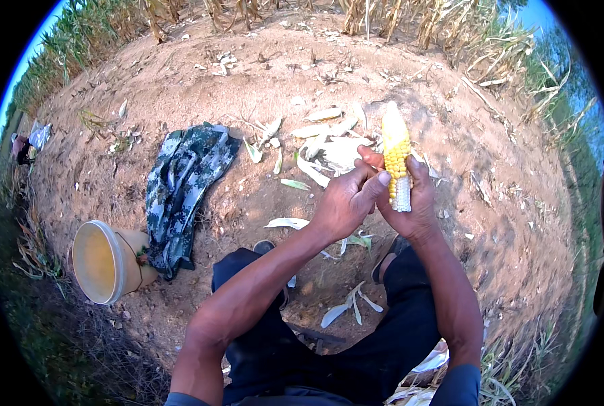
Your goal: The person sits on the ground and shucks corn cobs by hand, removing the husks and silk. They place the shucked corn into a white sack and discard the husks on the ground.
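Observation:
In front of me, my right hand [417, 210] holds an ear of yellow corn [396, 152] upright, its thumb along the right side. The upper part of the ear carries kernels, pale toward the tip; the lower right part is bare white cob. My left hand [346, 198] is curled at the ear's lower left, with its thumb tip against or very near the kernels. What its inner fingers hold, if anything, is hidden. Just beyond the hands, pale corn husks [332, 149] lie heaped on the soil, with husk-covered ears [323, 114] among them.
A camouflage jacket [187, 177] lies on the ground at left. Against its lower end, a plastic bucket [121, 261] rests on its side. Loose husk strips [350, 307] lie between my feet. Dry corn stalks [383, 15] stand along the far edge. A person [21, 147] is at far left.

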Demonstrator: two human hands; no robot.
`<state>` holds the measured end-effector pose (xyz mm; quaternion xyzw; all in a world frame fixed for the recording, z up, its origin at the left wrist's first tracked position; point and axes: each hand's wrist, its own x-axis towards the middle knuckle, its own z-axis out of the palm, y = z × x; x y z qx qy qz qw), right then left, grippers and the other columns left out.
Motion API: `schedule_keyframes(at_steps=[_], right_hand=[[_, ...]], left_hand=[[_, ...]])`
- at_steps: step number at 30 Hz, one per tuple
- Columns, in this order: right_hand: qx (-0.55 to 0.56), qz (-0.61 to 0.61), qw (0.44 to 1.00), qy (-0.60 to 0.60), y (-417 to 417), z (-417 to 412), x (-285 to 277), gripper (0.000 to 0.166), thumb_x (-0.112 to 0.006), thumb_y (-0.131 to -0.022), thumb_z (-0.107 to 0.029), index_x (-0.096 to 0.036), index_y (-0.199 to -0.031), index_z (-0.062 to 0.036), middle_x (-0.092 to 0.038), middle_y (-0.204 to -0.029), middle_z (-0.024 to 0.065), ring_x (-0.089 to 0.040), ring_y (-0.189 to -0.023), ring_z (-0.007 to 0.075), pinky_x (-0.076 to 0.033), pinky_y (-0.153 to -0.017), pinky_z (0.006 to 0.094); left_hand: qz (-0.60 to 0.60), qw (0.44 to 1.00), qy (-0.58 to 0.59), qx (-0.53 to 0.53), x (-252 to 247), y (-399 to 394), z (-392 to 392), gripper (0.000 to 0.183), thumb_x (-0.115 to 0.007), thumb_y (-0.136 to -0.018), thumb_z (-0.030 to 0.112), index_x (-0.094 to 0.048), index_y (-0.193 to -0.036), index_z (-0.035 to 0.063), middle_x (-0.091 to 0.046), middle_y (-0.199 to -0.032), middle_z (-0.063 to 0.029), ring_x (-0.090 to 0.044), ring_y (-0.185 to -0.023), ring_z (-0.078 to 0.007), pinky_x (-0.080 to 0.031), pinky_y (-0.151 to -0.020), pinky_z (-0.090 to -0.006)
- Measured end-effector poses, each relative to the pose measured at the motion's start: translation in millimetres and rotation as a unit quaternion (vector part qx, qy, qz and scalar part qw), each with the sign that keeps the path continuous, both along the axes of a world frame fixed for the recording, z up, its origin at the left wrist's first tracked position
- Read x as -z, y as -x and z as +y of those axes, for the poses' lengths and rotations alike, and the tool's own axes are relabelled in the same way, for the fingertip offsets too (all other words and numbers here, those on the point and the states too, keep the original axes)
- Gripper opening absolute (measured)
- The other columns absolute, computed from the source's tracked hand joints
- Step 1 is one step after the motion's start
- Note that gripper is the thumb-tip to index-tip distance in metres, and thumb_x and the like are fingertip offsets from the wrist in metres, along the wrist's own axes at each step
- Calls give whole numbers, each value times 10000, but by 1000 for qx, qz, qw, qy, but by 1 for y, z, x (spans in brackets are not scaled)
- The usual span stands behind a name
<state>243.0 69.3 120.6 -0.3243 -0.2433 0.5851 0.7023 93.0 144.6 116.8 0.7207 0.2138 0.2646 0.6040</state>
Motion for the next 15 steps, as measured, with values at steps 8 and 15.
schedule_keyframes(at_steps=[8,15], right_hand=[[-43,67,996,-38,-3,3,8,732,-433,-1017,-567,-631,-1285,85,-560,-1446,235,-493,-1386,370,-373,-1188,525],[-45,183,979,-78,-18,0,1,720,-507,-995,-551,-628,-1271,103,-552,-1440,259,-435,-1420,386,-292,-1223,558]], left_hand=[[-39,997,-67,31,0,2,-5,390,-569,-1060,334,-638,-877,-3,-605,-704,-62,-580,-653,-130,-486,-621,-312],[-4,977,-87,196,-14,16,-14,343,-633,-1019,314,-628,-856,12,-600,-646,-58,-580,-600,-136,-480,-574,-330]])
